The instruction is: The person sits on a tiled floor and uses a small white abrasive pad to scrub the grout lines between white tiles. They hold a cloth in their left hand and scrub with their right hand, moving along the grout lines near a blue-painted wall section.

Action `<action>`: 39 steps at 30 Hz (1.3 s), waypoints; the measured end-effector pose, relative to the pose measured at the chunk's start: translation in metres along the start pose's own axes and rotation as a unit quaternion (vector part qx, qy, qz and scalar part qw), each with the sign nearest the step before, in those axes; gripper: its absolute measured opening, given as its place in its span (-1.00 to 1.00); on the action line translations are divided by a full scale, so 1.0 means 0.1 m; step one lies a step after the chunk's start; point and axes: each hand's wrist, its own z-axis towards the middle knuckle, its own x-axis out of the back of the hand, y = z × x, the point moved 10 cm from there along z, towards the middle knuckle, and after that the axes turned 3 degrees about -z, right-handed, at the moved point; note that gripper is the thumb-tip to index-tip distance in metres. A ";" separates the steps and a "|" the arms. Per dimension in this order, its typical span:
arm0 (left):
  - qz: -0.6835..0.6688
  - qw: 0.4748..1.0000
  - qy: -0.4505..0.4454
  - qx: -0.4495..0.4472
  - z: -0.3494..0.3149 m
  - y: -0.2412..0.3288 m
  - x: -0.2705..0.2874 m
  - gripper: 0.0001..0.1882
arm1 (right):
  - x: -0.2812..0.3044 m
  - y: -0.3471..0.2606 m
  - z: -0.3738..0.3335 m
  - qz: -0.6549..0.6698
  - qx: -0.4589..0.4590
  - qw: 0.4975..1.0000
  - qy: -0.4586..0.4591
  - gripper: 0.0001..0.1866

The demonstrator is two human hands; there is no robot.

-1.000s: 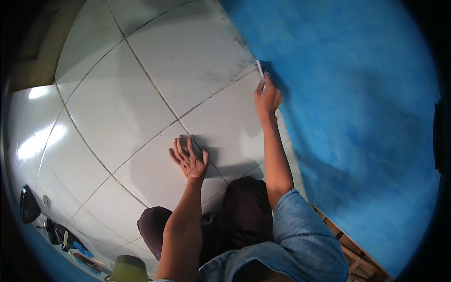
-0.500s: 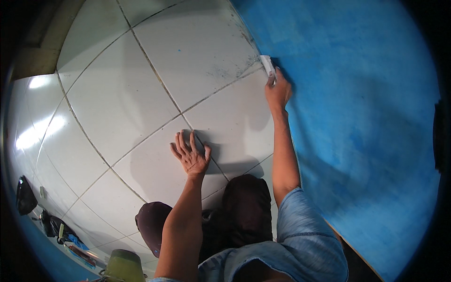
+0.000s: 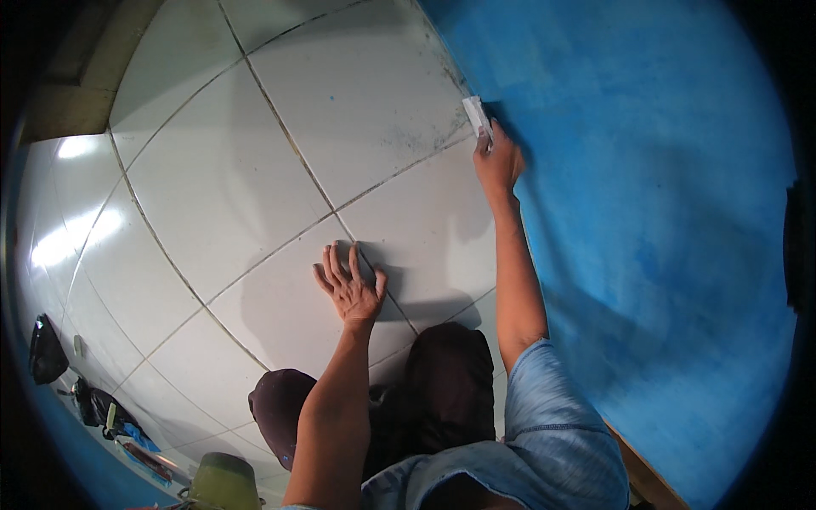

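My right hand point(image 3: 500, 161) is closed on a small white rectangular piece point(image 3: 474, 112); its material is hard to tell. That piece meets the white tiled floor point(image 3: 229, 170) right along the base of the blue wall point(image 3: 654, 212). Grey smudges point(image 3: 412, 138) mark the tile just left of it. Further back toward me, my left hand point(image 3: 353, 289) rests palm down on a tile with its fingers spread, holding nothing. A grout line passes close by its thumb.
My knees in dark trousers point(image 3: 446, 374) are just behind my hands. At the lower left stand a green bucket point(image 3: 223, 483) and black plastic bags point(image 3: 48, 350) with small items. A pale wooden piece point(image 3: 72, 110) juts in at the upper left.
My right hand and the white piece have shifted slightly left along the wall's base. The smudges beside it look fainter. My left hand stays flat; the whole view has moved a little.
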 end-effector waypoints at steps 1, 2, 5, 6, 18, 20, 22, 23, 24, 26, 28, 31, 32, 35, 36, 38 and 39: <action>-0.001 1.000 0.000 -0.001 0.01 0.00 0.01 -0.31 | 0.00 0.05 0.01 0.014 -0.021 1.000 0.004 -0.73; -0.002 1.000 0.000 -0.001 0.02 0.01 0.01 -0.31 | -0.01 0.09 0.03 0.029 -0.042 0.999 0.008 -0.73; 0.005 1.000 0.007 -0.005 -0.01 0.01 0.00 -0.31 | -0.04 0.02 0.05 0.007 -0.043 0.999 -0.025 -0.72; 0.004 1.000 0.007 -0.004 0.00 0.00 0.00 -0.31 | -0.06 -0.03 0.05 -0.011 -0.033 0.998 -0.043 -0.72; -0.001 1.000 0.003 0.001 0.00 0.01 0.00 -0.31 | -0.13 -0.21 0.00 0.106 0.018 0.993 -0.043 -0.73; 0.009 1.000 0.000 0.008 0.00 -0.01 0.00 -0.31 | -0.04 0.07 0.03 0.121 -0.084 0.989 -0.031 -0.73; 0.000 1.000 0.008 -0.001 0.02 0.02 0.02 -0.31 | 0.05 0.10 0.02 0.077 -0.075 0.994 -0.029 -0.72; -0.006 1.000 0.010 -0.007 0.02 0.05 0.02 -0.31 | -0.04 0.03 -0.03 0.013 -0.058 0.996 -0.072 -0.71; -0.005 1.000 0.007 -0.005 0.00 0.05 0.01 -0.31 | -0.17 -0.08 -0.12 -0.051 -0.041 0.991 -0.114 -0.70; -0.001 1.000 0.011 0.001 0.01 0.03 0.02 -0.32 | -0.14 -0.38 -0.20 -0.014 0.004 0.998 -0.054 -0.73; 0.005 1.000 0.017 0.002 0.01 0.00 0.02 -0.32 | -0.18 -0.67 -0.23 0.058 0.016 0.996 -0.060 -0.78; 0.004 1.000 0.014 0.000 -0.01 -0.01 0.00 -0.32 | -0.22 -0.91 -0.17 0.140 0.002 0.984 -0.107 -0.80; 0.003 1.000 0.013 -0.001 0.00 -0.01 0.01 -0.32 | -0.16 -0.75 -0.11 0.164 -0.031 0.984 -0.064 -0.83; -0.002 1.000 0.008 -0.005 0.01 0.04 0.01 -0.32 | 0.00 -0.13 -0.10 0.222 -0.113 0.968 -0.025 -0.79; -0.002 1.000 0.005 -0.002 -0.01 0.02 0.01 -0.32 | 0.02 0.00 -0.15 0.197 -0.132 0.971 -0.039 -0.77; -0.005 1.000 0.005 -0.003 0.01 0.01 0.01 -0.31 | 0.07 -0.01 -0.23 0.159 -0.084 0.984 0.007 -0.73; -0.005 1.000 0.007 -0.001 0.02 0.02 0.02 -0.31 | 0.05 -0.13 -0.30 0.188 -0.088 0.978 0.011 -0.74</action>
